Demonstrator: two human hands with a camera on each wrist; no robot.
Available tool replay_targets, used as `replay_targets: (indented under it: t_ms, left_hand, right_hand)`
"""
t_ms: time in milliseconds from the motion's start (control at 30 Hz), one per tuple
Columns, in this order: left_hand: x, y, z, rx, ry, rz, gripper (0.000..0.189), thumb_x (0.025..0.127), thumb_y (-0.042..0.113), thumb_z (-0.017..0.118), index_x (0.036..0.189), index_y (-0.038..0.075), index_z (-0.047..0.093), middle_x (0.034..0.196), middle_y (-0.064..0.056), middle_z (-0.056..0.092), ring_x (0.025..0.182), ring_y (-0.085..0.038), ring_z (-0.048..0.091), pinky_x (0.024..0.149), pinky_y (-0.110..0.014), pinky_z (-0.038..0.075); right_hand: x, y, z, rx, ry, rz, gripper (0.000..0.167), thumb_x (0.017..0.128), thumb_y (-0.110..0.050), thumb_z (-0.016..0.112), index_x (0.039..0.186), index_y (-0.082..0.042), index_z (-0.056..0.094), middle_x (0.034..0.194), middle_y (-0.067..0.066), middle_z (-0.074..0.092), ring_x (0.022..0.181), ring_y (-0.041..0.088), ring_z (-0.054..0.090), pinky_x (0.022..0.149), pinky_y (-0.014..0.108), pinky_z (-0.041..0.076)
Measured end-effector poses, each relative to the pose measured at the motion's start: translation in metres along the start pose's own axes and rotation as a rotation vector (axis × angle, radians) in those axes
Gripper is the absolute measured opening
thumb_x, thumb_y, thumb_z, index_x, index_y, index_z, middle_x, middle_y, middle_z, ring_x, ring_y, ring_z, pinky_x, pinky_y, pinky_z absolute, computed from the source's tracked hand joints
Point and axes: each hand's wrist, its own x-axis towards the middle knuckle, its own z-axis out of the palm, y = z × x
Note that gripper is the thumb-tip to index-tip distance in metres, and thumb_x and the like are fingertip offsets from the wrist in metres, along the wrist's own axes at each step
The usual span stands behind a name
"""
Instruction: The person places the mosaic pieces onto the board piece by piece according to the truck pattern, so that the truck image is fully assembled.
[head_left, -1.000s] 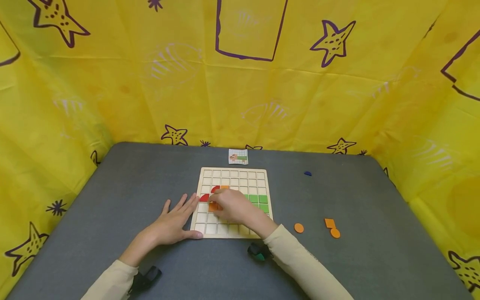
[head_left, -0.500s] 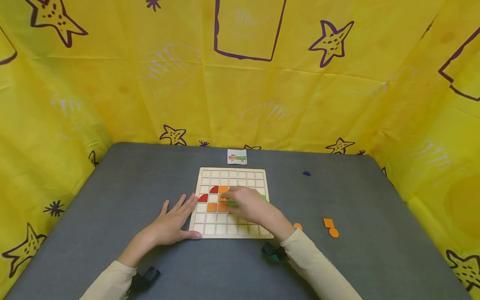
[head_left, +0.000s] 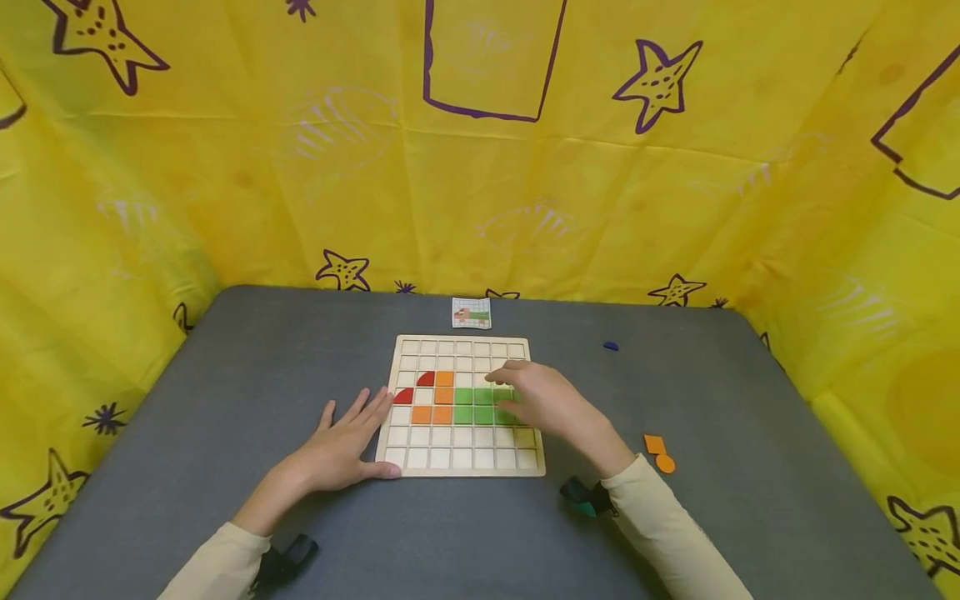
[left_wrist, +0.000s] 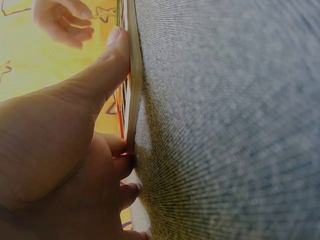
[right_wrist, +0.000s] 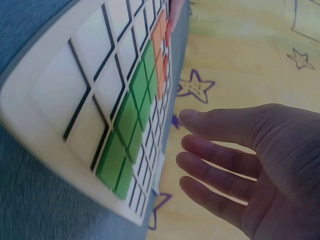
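Observation:
A wooden grid board (head_left: 461,458) lies on the table. My left hand (head_left: 337,452) rests at its left edge, fingers straight, with the thumb on the near left corner. My right hand (head_left: 551,400) hovers over the board's right side, fingers relaxed and holding nothing; in the right wrist view the right hand (right_wrist: 250,170) is apart from the board. Two rows of green square tiles (head_left: 473,406) fill cells there, partly hidden by that hand. Several orange square tiles (head_left: 444,396) sit left of them. Two red quarter-circle tiles (head_left: 403,397) lie further left.
Behind the board lies a small picture card (head_left: 471,314). On the right of the table are a dark blue half-circle piece (head_left: 611,346), an orange square (head_left: 654,444) and an orange disc (head_left: 665,463). A yellow patterned cloth (head_left: 480,183) hangs around the table.
My right hand has moved right across the board, uncovering orange and green tiles. Its forearm now hides the nearer orange disc. My left hand has stayed at the board's edge.

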Motion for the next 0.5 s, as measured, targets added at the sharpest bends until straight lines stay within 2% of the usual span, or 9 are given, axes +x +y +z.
replay_targets:
  t_ms: [233,500]
  left_hand:
    - [-0.001,-0.001,-0.001,0.0,0.003,0.008,0.111,0.079,0.062,0.07,0.157,0.006,0.015,0.163,-0.016,0.014,0.148,-0.043,0.007,0.107,-0.072,-0.003]
    - [0.0,0.0,0.0,0.001,-0.002,-0.006,0.112,0.078,0.061,0.071,0.157,0.006,0.015,0.163,-0.015,0.014,0.148,-0.042,0.006,0.107,-0.072,-0.004]
  right_hand:
    - [-0.013,0.013,-0.005,0.045,0.017,0.029,0.038,0.086,-0.009,0.076,0.122,-0.004,0.068,0.12,0.009,0.066,0.108,0.025,0.064,0.086,0.038,0.053]
    - [-0.034,0.035,-0.002,0.048,0.062,0.034,0.036,0.084,-0.006,0.076,0.119,0.0,0.068,0.112,0.012,0.067,0.1,0.027,0.066,0.081,0.038,0.055]
